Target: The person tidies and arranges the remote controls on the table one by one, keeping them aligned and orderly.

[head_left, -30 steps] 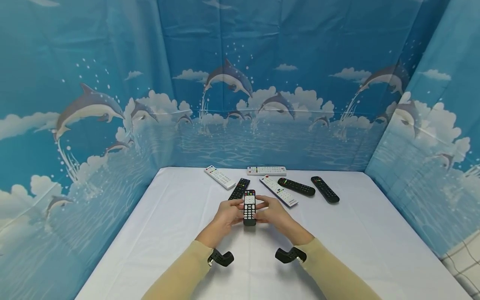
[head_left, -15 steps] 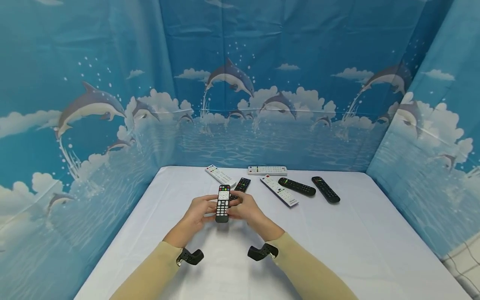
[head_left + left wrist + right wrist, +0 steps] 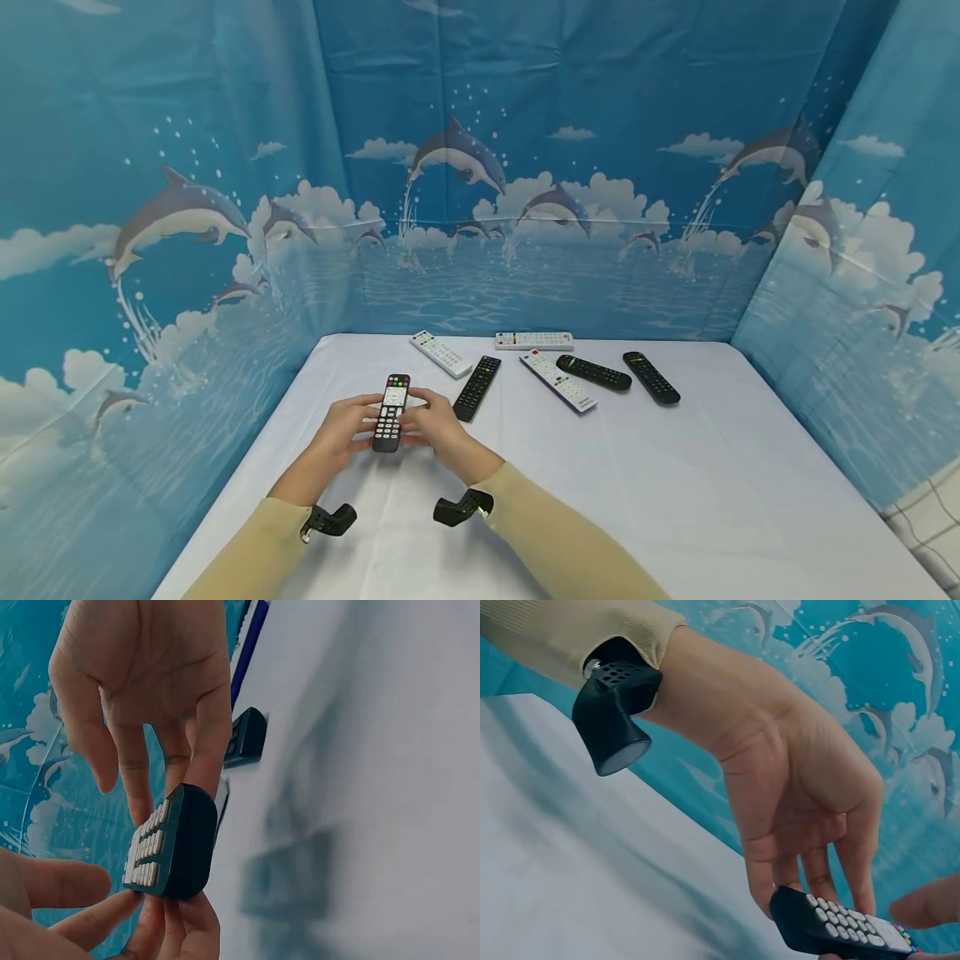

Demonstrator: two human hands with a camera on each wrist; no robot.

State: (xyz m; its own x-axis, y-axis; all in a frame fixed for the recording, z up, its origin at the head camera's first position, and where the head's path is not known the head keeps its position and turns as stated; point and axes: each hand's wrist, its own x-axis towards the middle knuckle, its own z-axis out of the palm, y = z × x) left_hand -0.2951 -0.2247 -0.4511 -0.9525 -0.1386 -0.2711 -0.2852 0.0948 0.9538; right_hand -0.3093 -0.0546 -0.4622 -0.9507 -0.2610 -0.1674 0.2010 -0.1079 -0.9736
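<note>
Both hands hold one black remote (image 3: pixel 391 412) with white and coloured buttons just above the white table (image 3: pixel 675 500), left of centre. My left hand (image 3: pixel 357 417) pinches its left side and my right hand (image 3: pixel 422 414) its right side. In the left wrist view the remote (image 3: pixel 178 844) faces end-on, with the right hand's fingers (image 3: pixel 161 761) above it and the left hand's fingers (image 3: pixel 90 911) below. From the right wrist, the left hand (image 3: pixel 802 802) curls over the remote (image 3: pixel 832 924), with a right fingertip (image 3: pixel 924 904) beside it.
Several other remotes lie in a row at the back: a white one (image 3: pixel 441 353), a black one (image 3: pixel 477 387), a white one (image 3: pixel 534 341) by the backdrop, another white (image 3: pixel 558 381), and two black (image 3: pixel 592 373) (image 3: pixel 651 378). Dolphin-print curtains wall three sides.
Both hands have carried the black remote leftwards, from the table's centre to its left part. The black remote behind it is now uncovered. The other remotes lie as before.
</note>
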